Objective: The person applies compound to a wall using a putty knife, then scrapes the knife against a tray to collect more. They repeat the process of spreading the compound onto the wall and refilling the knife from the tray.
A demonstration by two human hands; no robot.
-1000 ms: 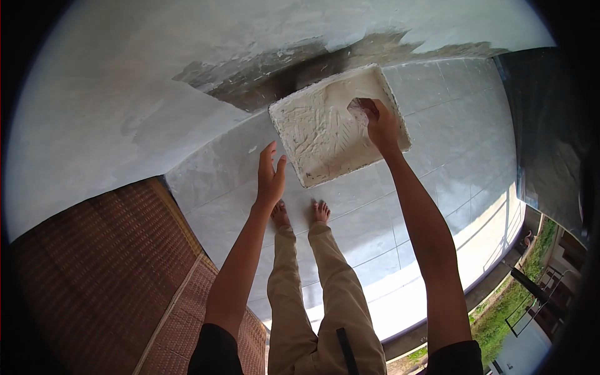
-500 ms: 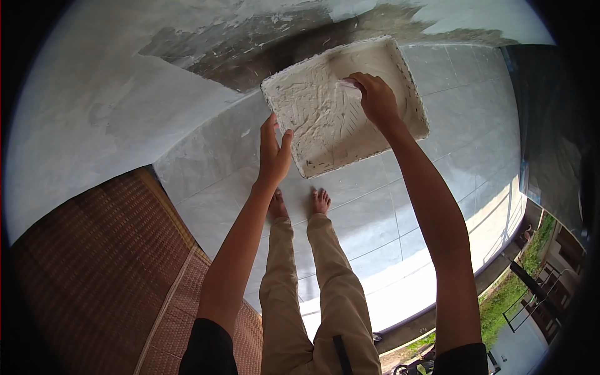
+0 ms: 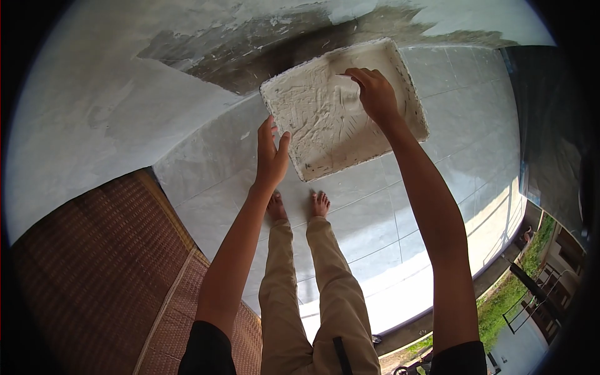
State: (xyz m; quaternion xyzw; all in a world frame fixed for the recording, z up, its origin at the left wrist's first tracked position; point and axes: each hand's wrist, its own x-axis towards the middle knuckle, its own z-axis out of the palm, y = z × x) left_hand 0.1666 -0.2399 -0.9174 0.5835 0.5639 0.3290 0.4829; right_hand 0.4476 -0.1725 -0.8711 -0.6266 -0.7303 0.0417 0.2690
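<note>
A large rectangular tray (image 3: 409, 78) of pale, wet paste (image 3: 312, 103) is in front of me, its rim crusted with dried paste. My left hand (image 3: 272, 156) grips the tray's left side, with the thumb at the rim and the fingers along the outside. Over the tray's middle, my right hand (image 3: 376, 97) is closed on a small, flat, whitish scraper (image 3: 344, 75), mostly hidden by the fingers. Ridges and streaks mark the paste on the left, while a thinner coat covers the right part.
Beyond the tray rises a grey wall (image 3: 106, 125) with a dark, bare patch (image 3: 244, 59) low down. Grey tiles (image 3: 375, 219) lie under my bare feet (image 3: 320, 203). A brown woven mat (image 3: 106, 269) stands at left, and a dark sheet (image 3: 550, 119) hangs at right.
My right hand has shifted slightly up and left, and a smoother patch of paste now shows beside it. My left hand has moved a little left and down at the tray's edge.
</note>
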